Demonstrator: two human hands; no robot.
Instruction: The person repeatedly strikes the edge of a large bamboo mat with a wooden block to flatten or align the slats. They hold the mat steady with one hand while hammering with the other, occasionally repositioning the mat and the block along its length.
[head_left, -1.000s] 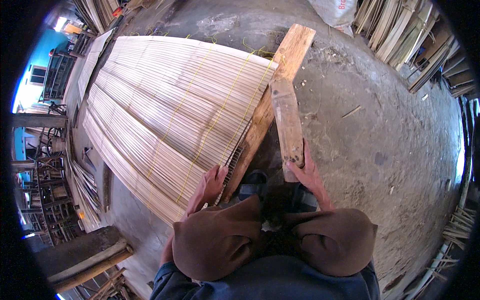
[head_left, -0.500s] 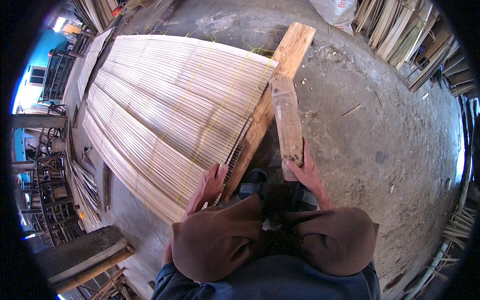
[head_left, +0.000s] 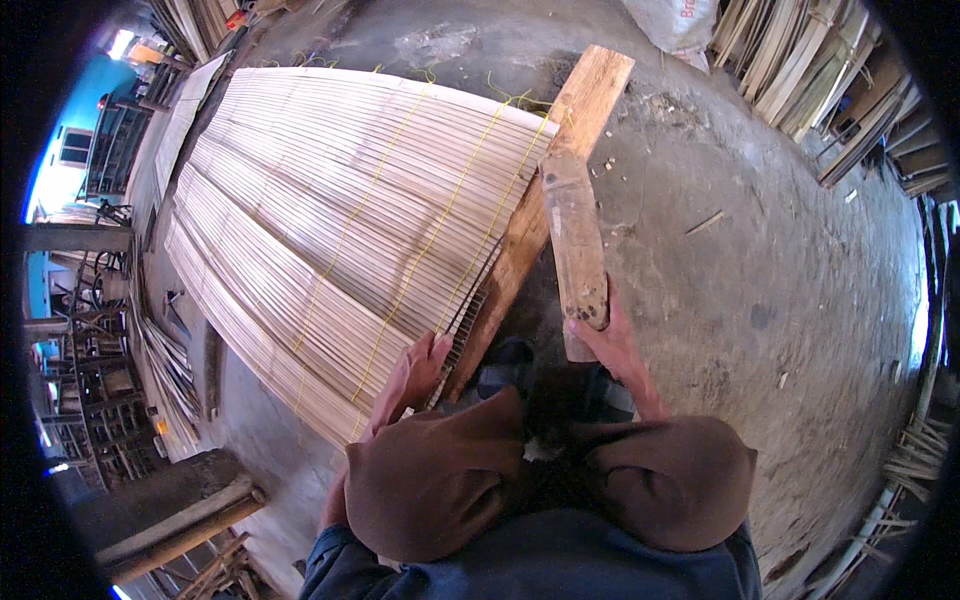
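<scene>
Presently, my right hand gripped wooden beater beside plank. Left hand lay open on bamboo slat mat. Mat largely woven with yellow cords; near edge unfinished.

Only package: whitish woven sack at top edge, right of centre, on the concrete floor, partly cropped, with some red print. No labels, signs or screens visible.

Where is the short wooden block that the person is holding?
In the head view, the short wooden block is right of centre, gripped at its near end by the right hand. It lies beside the long plank edging the bamboo mat.
</scene>
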